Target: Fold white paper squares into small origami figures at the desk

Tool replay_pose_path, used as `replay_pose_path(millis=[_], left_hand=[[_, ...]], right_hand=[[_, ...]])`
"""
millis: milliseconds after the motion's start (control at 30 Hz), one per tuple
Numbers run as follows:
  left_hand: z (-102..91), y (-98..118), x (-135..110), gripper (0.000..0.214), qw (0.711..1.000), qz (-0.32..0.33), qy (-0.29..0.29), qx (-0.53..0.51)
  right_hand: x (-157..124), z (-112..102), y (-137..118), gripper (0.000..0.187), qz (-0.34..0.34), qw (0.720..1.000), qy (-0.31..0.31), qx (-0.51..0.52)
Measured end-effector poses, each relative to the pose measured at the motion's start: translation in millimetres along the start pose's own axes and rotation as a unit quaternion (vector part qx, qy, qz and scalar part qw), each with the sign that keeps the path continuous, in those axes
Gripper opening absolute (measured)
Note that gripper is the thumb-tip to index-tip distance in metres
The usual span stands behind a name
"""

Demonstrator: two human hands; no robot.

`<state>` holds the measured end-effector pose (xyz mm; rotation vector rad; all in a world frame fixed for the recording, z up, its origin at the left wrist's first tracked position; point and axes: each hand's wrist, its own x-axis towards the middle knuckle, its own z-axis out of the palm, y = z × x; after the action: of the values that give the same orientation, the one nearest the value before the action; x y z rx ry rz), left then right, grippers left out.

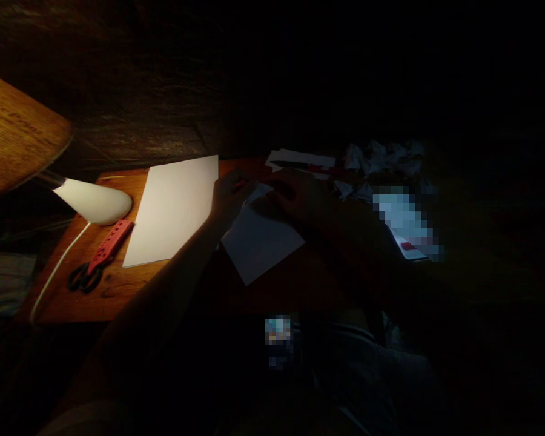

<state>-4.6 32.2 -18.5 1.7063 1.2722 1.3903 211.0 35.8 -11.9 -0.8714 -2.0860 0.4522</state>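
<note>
The scene is very dark, lit only by a lamp at the left. My left hand rests on the upper left edge of a small white sheet of paper lying at an angle on the wooden table. My right hand presses on the sheet's upper right part, where a corner looks folded over. Both hands touch the paper with fingers bent. A larger stack of white paper lies just left of my left hand.
A white lamp head shines at the left, its cord running down the table. Scissors with a red sheath lie below it. Crumpled paper and flat sheets sit at the back right. A blurred card lies at right.
</note>
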Motion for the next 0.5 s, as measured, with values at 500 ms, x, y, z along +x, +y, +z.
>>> replay_pose_path(millis=[500], left_hand=[[2.0,2.2,-1.7,0.019,0.985,-0.069,-0.061,-0.144]], right_hand=[[2.6,-2.0,10.0,0.022,0.061,0.996,0.018,0.058]])
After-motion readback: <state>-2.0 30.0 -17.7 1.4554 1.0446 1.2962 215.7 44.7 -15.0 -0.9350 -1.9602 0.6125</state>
